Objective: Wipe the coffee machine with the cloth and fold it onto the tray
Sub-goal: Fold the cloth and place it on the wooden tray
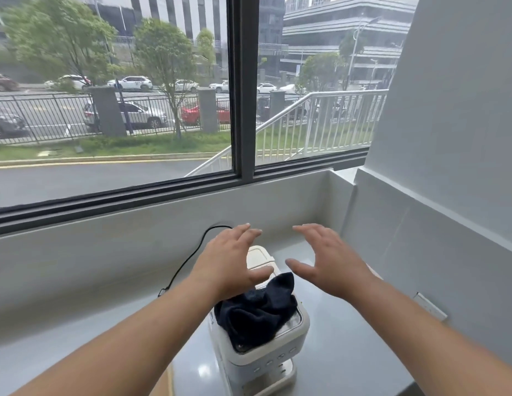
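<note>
both hands, left hand (230, 262) and right hand (327, 260), hover spread and empty above the crumpled dark navy cloth (256, 308) heaped atop the white boxy coffee machine (277, 364), probably poised to gather it.

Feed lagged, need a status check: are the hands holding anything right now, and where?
Nothing is held. Left hand and right hand hover open above the crumpled dark navy cloth lying on the white coffee machine.
</note>
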The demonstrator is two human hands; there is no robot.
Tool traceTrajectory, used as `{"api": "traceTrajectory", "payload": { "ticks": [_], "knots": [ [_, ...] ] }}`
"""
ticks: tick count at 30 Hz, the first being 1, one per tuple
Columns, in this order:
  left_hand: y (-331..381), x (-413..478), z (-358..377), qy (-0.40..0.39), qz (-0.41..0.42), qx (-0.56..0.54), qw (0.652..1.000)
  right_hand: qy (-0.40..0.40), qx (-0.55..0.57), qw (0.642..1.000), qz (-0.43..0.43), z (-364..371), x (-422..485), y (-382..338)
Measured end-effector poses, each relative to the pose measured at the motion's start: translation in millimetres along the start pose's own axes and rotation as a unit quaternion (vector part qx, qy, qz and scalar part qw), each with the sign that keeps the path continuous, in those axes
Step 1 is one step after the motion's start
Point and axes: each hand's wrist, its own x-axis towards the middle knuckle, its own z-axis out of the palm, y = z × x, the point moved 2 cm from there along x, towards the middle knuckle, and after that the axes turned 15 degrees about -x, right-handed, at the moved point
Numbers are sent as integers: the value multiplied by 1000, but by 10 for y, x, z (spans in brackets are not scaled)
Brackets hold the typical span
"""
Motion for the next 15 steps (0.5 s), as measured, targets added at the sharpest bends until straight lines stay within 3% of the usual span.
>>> {"api": "traceTrajectory", "payload": {
  "ticks": [8, 15],
  "knots": [
    [-460, -252, -3, 5, -13, -3, 1000, -50, -19, 998, -45, 317, 13, -480],
    [-627, -442, 132, -97, -78, -28, 992, -145, -57, 982, -108, 488, -21, -732]
  ]
}}
